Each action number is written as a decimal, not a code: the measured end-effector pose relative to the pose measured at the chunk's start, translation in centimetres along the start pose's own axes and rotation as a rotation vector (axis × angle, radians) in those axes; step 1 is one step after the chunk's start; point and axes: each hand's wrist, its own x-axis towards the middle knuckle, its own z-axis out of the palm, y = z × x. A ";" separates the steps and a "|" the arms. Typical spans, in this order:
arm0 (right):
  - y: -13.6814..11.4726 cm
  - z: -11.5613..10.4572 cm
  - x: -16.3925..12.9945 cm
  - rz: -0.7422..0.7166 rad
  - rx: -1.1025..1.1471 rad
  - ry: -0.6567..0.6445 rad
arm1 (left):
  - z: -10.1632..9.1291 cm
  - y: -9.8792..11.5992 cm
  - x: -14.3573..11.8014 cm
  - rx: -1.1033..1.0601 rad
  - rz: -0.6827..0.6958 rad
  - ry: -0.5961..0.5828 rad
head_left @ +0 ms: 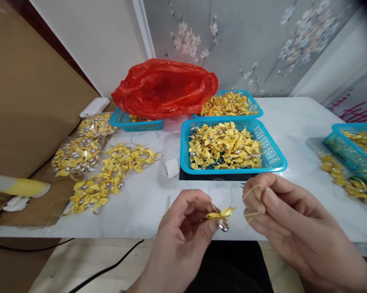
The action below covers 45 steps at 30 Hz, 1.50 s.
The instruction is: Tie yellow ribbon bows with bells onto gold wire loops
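My left hand [186,221] pinches a small yellow ribbon bow [221,214] with a silver bell under it, just above the near edge of the white table [140,203]. A thin gold wire loop [221,191] rises from the bow. My right hand [281,215] pinches a gold cord [253,201] that curls around its fingers, close to the right of the bow. Straight beyond the hands stands a blue basket [271,156] full of the same yellow bows.
A second blue basket [256,108] of bows sits behind it, and a third [345,148] at the right edge. A red plastic bag [165,87] covers another basket at the back left. Loose bow piles [110,175] lie at left. Black cables [104,268] cross the floor.
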 end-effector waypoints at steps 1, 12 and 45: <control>-0.1 0.2 0.2 0.000 0.014 0.003 | 0.1 0.0 -0.1 0.032 0.031 -0.009; -0.1 -0.3 -0.5 0.062 -0.081 -0.011 | -0.2 0.2 -0.1 0.261 0.161 0.009; 0.6 -0.1 -2.2 0.056 -0.132 0.049 | 0.4 1.1 0.6 0.077 -0.076 0.108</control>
